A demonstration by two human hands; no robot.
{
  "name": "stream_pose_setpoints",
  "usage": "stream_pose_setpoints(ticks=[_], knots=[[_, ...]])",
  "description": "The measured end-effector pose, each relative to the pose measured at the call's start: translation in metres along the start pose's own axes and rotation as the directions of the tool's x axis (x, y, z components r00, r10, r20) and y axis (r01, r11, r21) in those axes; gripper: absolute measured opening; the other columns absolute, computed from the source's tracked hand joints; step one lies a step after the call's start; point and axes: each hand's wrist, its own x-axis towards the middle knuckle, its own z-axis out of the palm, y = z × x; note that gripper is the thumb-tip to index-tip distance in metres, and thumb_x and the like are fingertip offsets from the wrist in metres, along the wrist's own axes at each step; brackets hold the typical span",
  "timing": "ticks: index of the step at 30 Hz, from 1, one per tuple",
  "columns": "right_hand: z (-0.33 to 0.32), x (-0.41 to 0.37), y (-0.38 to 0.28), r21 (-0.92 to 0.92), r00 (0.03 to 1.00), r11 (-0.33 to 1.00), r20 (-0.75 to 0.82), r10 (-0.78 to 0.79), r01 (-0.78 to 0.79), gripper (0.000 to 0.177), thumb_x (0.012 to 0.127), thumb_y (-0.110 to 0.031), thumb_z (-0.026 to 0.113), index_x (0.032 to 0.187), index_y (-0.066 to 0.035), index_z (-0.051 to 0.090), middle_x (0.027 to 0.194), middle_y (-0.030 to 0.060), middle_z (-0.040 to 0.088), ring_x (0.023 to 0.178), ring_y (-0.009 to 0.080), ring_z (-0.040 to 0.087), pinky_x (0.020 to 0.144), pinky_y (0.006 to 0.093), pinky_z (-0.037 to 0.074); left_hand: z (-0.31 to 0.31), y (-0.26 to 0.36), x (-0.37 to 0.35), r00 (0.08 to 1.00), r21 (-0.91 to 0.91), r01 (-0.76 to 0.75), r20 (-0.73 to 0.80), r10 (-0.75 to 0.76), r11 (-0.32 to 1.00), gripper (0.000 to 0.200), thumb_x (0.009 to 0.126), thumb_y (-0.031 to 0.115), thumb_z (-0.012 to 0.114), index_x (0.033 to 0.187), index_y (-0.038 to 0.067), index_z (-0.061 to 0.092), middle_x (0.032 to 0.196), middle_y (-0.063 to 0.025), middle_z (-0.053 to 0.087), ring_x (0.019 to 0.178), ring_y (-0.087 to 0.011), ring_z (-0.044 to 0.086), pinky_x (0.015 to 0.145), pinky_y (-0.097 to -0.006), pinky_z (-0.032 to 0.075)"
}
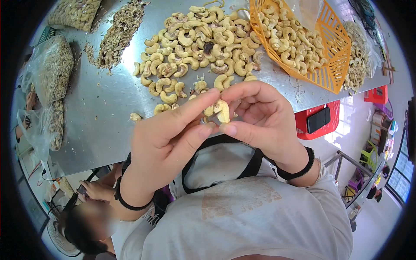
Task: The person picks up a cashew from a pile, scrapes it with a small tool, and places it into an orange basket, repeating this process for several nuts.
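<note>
My left hand (167, 138) and my right hand (260, 119) meet in front of my chest, both pinching one pale cashew nut (222, 111) between fingertips and thumbs. The nut sits upright between them, partly covered by my fingers. Just beyond my hands a loose heap of cashews (197, 43) spreads over the steel table (104, 112). A black band circles each wrist.
An orange plastic basket (336, 65) of cashews stands at the far right of the table. A strip of shell scraps (119, 34) and clear bags of nuts (54, 73) lie to the left. A phone rests on a red stool (318, 120). Another person (86, 221) sits below left.
</note>
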Motion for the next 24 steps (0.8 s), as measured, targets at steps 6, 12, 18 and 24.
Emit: stream_pose_setpoints(ticks=[6,12,18,24], knots=[[-0.0015,0.0,0.0011,-0.013,1.0,1.0,0.007,-0.026,0.026,0.031,0.068,0.005,0.06,0.097,0.001,0.049,0.09,0.0042,0.052,0.08,0.01,0.049,0.075,0.0238,0.039,-0.004,-0.0002,0.0011,0.998,0.119,-0.053,0.041,0.048,0.992,0.036,0.074,0.001,0.054,0.109,0.005,0.051,0.076,-0.0097,0.06,0.065,-0.0144,0.058,0.059,-0.0214,0.043],[-0.0025,-0.0001,0.0005,-0.095,0.992,0.989,0.052,-0.112,0.117,0.031,0.067,0.005,0.061,0.096,0.001,0.051,0.09,0.0048,0.053,0.079,0.0108,0.048,0.075,0.0238,0.039,-0.0026,0.0007,0.0028,0.951,0.412,-0.296,0.043,0.306,0.862,0.036,0.072,0.001,0.055,0.108,0.006,0.052,0.075,-0.0104,0.059,0.062,-0.0179,0.057,0.056,-0.0225,0.043],[-0.0032,0.0021,0.0037,-0.123,0.98,0.976,0.102,-0.17,0.182,0.032,0.067,0.006,0.06,0.097,0.001,0.051,0.091,0.0049,0.053,0.081,0.011,0.047,0.076,0.0238,0.038,-0.0009,-0.0055,0.0001,0.997,-0.001,-0.075,-0.029,0.075,0.997,0.03,0.076,0.001,0.051,0.106,0.002,0.052,0.078,-0.0097,0.06,0.065,-0.0145,0.058,0.058,-0.0223,0.043],[-0.0016,0.0013,-0.001,-0.006,0.997,0.999,0.06,-0.05,0.05,0.032,0.068,0.006,0.06,0.097,0.001,0.05,0.091,0.004,0.052,0.082,0.0102,0.047,0.077,0.0238,0.038,-0.0033,0.0036,-0.0005,1.0,-0.086,-0.004,0.0,0.004,0.996,0.032,0.077,0.001,0.049,0.109,0.002,0.049,0.08,-0.0094,0.06,0.07,-0.0125,0.058,0.063,-0.0208,0.043]])
